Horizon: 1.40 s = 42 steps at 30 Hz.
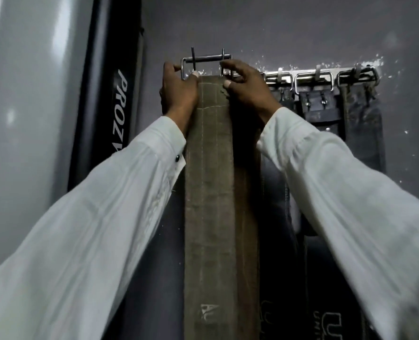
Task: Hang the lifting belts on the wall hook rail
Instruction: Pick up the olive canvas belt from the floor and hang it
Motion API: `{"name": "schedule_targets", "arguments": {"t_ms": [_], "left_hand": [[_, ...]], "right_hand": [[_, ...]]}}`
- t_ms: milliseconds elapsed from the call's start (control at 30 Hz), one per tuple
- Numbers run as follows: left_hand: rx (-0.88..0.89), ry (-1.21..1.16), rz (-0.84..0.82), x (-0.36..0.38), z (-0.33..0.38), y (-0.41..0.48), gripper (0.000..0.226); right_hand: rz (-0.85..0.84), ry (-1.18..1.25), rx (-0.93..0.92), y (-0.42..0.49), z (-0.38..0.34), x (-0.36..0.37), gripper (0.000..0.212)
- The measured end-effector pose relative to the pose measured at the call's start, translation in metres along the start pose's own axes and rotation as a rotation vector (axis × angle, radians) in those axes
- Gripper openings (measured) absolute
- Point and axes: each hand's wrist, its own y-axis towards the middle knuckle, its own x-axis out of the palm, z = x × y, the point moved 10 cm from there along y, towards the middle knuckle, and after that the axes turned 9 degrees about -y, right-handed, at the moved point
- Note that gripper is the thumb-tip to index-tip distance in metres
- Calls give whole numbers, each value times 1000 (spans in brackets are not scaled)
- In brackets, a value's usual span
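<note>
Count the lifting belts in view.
4. Olive belt, held by left hand and right hand; on the rail rightward: first dark belt, middle dark belt, far-right dark belt. Others may be hidden.

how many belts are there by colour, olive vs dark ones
olive belt: 1
dark belts: 3
total: 4

Bare wall (277, 33) above the rail (338, 71) is open. Hung dark belts (318, 106) crowd my right; a black pad (110, 106), seemingly close, blocks left.
</note>
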Motion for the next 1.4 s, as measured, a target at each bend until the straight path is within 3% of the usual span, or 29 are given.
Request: {"name": "schedule_targets", "arguments": {"t_ms": [333, 567, 733, 867, 1067, 1133, 1233, 1400], "left_hand": [[-43, 121, -67, 24, -29, 41, 21], [-35, 203, -62, 10, -47, 34, 19], [100, 145, -27, 5, -17, 37, 17], [111, 155, -43, 16, -7, 45, 21], [23, 214, -115, 29, -25, 58, 10], [-9, 202, -121, 29, -32, 61, 22], [-30, 151, -117, 26, -46, 57, 17], [-37, 69, -193, 26, -61, 37, 35]], "right_hand": [[-24, -64, 161, 32, 28, 16, 52], [-181, -381, 189, 9, 13, 39, 23], [50, -211, 240, 10, 11, 22, 43], [101, -186, 249, 16, 12, 12, 55], [28, -326, 238, 16, 4, 12, 39], [36, -357, 242, 16, 3, 13, 40], [84, -406, 277, 12, 9, 8, 44], [236, -439, 357, -8, 25, -3, 49]]}}
